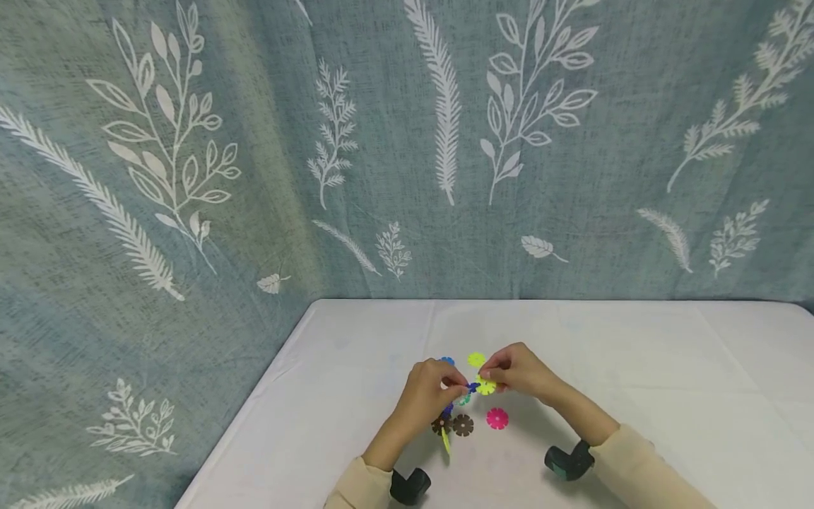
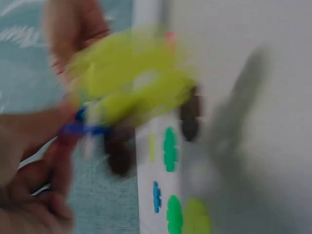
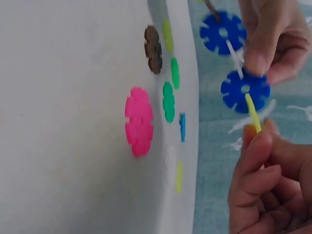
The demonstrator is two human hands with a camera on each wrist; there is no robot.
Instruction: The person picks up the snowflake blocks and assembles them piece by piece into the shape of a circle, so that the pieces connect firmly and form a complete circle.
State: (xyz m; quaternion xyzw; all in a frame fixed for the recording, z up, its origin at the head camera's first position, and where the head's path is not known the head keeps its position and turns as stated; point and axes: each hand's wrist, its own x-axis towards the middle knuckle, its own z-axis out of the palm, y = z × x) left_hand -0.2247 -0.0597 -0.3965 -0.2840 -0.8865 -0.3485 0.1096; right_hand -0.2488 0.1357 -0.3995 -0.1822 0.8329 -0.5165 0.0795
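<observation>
My left hand pinches a blue notched plastic disc between thumb and fingers. A white disc seen edge-on links it to a second blue disc. Below my left hand in the head view are a brown disc and a yellow disc, seemingly hanging from this chain. My right hand pinches another yellow disc, whose edge meets the held blue disc's rim in the right wrist view. How deeply they interlock cannot be told. The left wrist view is blurred.
On the white-covered table lie a pink disc, a brown disc, a yellow disc, a light-blue disc and green discs. A leaf-patterned curtain hangs behind and to the left.
</observation>
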